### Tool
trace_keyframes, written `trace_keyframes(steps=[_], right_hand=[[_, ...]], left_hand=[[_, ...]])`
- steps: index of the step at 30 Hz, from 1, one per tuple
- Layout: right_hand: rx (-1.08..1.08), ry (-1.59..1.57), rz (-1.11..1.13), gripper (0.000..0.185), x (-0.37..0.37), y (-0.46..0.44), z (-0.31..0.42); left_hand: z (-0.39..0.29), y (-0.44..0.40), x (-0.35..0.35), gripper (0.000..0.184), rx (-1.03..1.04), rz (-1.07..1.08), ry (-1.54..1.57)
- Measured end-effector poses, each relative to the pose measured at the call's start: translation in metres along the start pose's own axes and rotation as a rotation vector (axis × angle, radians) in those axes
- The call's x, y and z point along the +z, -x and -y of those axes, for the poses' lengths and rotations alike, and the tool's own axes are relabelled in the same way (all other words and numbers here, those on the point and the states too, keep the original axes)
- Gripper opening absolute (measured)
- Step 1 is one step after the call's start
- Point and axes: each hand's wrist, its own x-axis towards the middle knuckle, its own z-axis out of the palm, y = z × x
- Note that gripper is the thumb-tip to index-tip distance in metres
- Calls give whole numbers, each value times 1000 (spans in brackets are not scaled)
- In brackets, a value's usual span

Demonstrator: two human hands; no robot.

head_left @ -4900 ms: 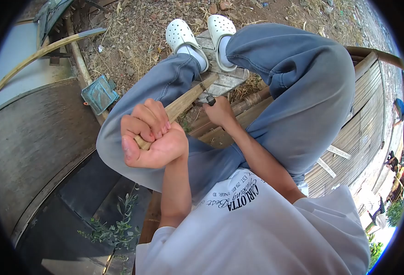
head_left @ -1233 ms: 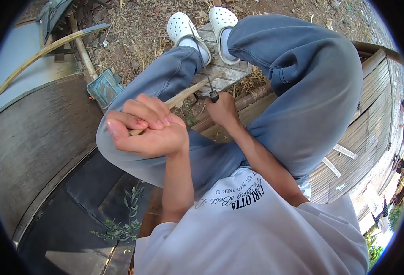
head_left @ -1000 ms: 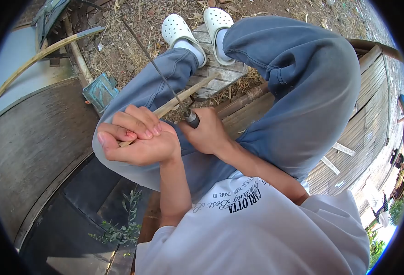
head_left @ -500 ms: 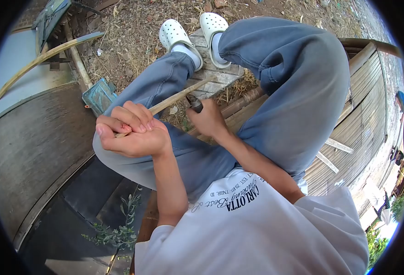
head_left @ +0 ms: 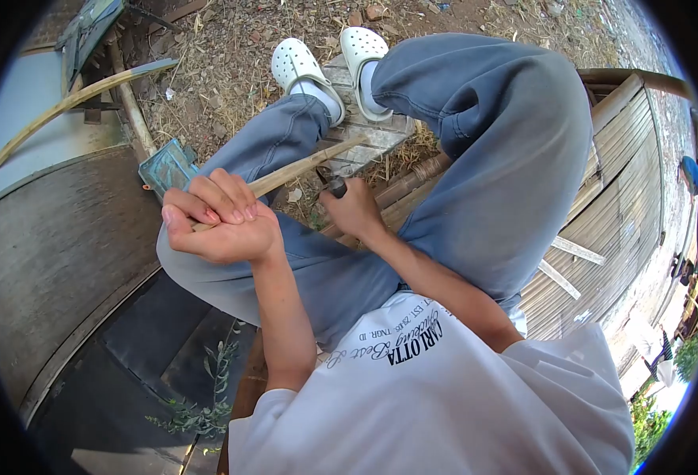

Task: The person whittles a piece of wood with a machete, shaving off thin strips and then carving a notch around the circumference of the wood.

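My left hand (head_left: 221, 218) is closed round the near end of a light wooden stick (head_left: 301, 166), palm turned up. The stick slants away to the upper right, its far end over the small grey slatted board (head_left: 377, 142) by my feet. Below the stick, between my knees, my right hand (head_left: 351, 209) is wrapped round the dark handle (head_left: 337, 187) of a tool. Little of the tool's metal part shows just above the handle, close to the stick. A reddish mark is on a finger of my left hand.
A blue-green plastic box (head_left: 168, 167) lies left of my knee. Bamboo slats (head_left: 614, 229) extend on the right. A curved wooden strip (head_left: 72, 99) rests at upper left. A leafy plant (head_left: 206, 392) stands at lower left. White clogs (head_left: 362, 59) are on my feet.
The long thin blade seen across the stick a second ago no longer shows. My right hand has moved away from my left hand, and both have shifted slightly left in view.
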Motion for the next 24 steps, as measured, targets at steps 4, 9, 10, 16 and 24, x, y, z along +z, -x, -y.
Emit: trace_keyframes(steps=[4,9,10,16,24], right_hand=[[-225,-33,125,23,-11,24,31],[-131,173,9,24,1,-13,-6],[-143,178,10,24,4,-17,-14],[-190,157,-34,22,1,-7,-4],[-18,170,67,25,-9,-10,-13]], left_hand=[[-3,4,-2,39,-36,75,94],[-2,-8,-9,36,-44,29,58],[-2,-11,-16,37,-48,33,79],[-9,-5,-23,37,-84,87,101],[-7,7,-9,37,-84,229,149]])
